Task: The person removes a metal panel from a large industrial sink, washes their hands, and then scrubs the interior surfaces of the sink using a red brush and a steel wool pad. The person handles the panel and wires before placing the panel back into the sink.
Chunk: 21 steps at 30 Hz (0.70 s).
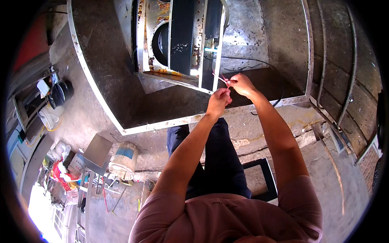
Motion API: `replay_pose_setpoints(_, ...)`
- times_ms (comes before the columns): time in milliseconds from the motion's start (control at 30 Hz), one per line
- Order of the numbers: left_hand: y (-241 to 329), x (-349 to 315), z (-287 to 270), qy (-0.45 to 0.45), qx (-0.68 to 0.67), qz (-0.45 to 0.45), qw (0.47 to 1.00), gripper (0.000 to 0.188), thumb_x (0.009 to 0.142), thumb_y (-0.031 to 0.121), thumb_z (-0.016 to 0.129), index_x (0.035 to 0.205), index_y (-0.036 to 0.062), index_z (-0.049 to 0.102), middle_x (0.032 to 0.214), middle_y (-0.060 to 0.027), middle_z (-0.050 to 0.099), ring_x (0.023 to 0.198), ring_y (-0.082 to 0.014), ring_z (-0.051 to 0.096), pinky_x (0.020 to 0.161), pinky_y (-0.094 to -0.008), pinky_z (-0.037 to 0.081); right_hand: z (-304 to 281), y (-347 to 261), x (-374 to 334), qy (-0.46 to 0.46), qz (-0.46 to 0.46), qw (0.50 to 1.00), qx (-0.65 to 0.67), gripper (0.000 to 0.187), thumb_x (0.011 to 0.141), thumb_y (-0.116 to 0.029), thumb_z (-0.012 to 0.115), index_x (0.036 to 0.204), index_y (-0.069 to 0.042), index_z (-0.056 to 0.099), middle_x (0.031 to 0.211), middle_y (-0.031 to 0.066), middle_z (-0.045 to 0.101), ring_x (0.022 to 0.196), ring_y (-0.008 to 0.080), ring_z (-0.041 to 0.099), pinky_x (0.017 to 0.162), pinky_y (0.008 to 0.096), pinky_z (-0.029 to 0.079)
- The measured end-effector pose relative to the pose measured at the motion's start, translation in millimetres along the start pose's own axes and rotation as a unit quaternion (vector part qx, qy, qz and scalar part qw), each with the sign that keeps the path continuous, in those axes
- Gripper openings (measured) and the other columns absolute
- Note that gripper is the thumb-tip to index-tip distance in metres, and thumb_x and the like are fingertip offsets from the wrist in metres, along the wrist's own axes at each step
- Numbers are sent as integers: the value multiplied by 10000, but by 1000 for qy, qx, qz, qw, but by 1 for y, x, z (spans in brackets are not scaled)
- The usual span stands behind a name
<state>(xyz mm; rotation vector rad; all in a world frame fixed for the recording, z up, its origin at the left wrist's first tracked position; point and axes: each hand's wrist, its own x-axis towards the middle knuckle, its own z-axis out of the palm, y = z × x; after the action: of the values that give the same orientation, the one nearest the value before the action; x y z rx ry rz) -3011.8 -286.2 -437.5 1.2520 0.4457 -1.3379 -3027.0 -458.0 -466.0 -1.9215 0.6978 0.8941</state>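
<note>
Both hands are pinching a thin red wire [222,78] at the lower front corner of the rusty, open-sided metal appliance casing [178,40] lying on the dark steel bench [121,93]. The left hand [219,101] is closing its fingertips just below that corner; the right hand [242,84] is gripping the wire's end beside it. The casing's sheet edge looks sharp, so a slip could be cutting a finger, and pulling hard could be snapping the wire.
</note>
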Motion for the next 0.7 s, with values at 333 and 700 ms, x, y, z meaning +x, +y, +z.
replay_pose_setpoints(333, 35, 1, 9, 159, 562, 156, 797, 241, 879, 262, 539, 797, 72, 662, 770, -199, 668, 706, -404, 651, 660, -510, 520, 17, 1, -11, 113, -57, 992, 1, 262, 836, -268, 618, 840, -17, 694, 793, 234, 632, 796, 407, 617, 697, 454, 466)
replay_pose_setpoints(700, 25, -12, 6, 42, 631, 255, 732, 236, 908, 289, 536, 849, 71, 607, 709, -169, 657, 676, -376, 656, 600, -486, 526, 4, 16, 1, 102, 66, 989, 83, 294, 785, -308, 698, 799, -15, 719, 699, 185, 662, 666, 297, 663, 623, 403, 470)
